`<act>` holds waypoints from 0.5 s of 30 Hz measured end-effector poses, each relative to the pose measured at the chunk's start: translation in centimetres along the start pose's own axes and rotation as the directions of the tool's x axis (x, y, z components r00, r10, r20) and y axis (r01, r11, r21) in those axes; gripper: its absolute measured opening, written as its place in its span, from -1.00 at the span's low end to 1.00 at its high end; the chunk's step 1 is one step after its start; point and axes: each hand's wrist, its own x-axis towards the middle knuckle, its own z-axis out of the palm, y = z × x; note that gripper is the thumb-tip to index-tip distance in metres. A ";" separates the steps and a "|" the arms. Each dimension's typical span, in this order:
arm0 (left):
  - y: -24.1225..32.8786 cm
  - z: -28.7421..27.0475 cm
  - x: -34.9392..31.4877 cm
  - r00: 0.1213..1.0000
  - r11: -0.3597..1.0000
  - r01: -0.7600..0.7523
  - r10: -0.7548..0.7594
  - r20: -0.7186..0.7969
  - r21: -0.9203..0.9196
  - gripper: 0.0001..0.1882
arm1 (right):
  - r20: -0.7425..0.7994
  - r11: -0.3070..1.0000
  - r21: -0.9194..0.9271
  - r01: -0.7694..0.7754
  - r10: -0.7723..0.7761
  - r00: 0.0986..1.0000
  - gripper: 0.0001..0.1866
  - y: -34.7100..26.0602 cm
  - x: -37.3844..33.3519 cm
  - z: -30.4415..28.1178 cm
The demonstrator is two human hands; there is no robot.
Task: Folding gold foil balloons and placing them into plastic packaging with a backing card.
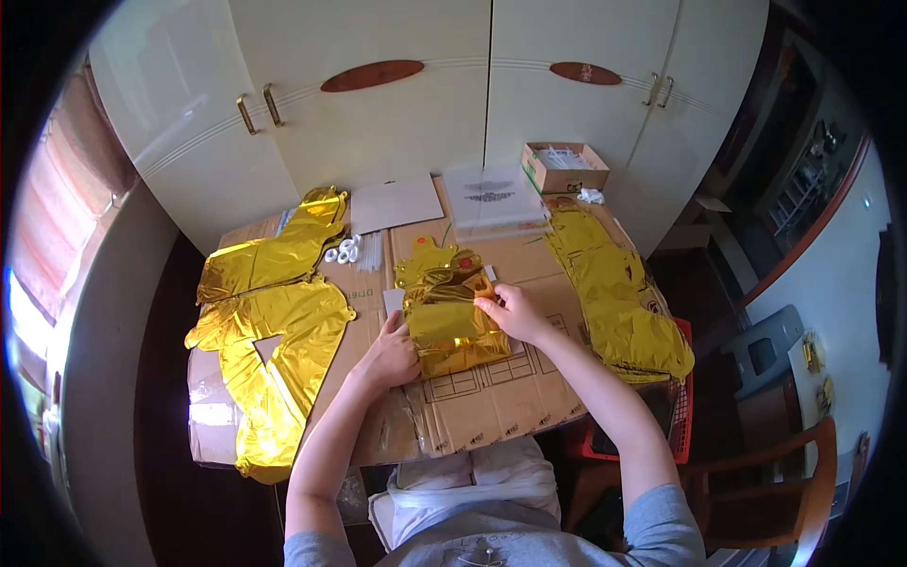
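A shiny gold foil balloon (449,323), flat and folded into a bundle, lies in front of me on the cardboard, over a white card (393,300) whose edges peek out. My right hand (510,314) pinches the bundle's upper right side between thumb and fingers. At its left edge, my left hand (392,353) grips the foil, the index finger stretched along the side and the other fingers curled. Part of the foil with red spots (465,264) reaches out beyond the fold at the far end.
Flat gold foil balloons lie in a left pile (283,331) and a right pile (619,293). Farther back are white ribbon rolls (346,250), a grey board (395,202), a clear plastic packet (496,200) and a box of white sticks (565,170). A red crate (686,416) stands at the right.
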 end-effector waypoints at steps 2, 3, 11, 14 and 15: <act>-0.3 0.1 0.0 1.000 1.000 -0.018 0.018 0.006 0.009 -0.51 | -0.009 0.995 0.103 -0.007 0.008 1.000 -0.69 1.7 0.9 1.2; -0.3 0.1 0.1 1.000 1.000 -0.019 0.018 0.020 0.022 -0.52 | -0.018 1.000 0.013 0.009 -0.009 1.000 -0.69 2.3 1.1 1.5; -0.3 -0.4 0.2 0.986 0.998 0.044 -0.051 0.157 0.043 -0.59 | -0.111 0.918 -0.317 0.237 -0.284 0.952 -0.74 4.1 1.4 3.0; -0.1 -0.5 0.1 0.994 1.000 0.026 -0.025 0.110 -0.009 -0.61 | -0.137 0.912 -0.319 0.258 -0.314 0.939 -0.76 4.1 1.5 3.4; 0.1 -0.9 0.2 0.989 0.999 0.030 -0.028 0.142 -0.010 -0.62 | -0.145 0.911 -0.322 0.257 -0.316 0.938 -0.77 4.0 1.4 3.4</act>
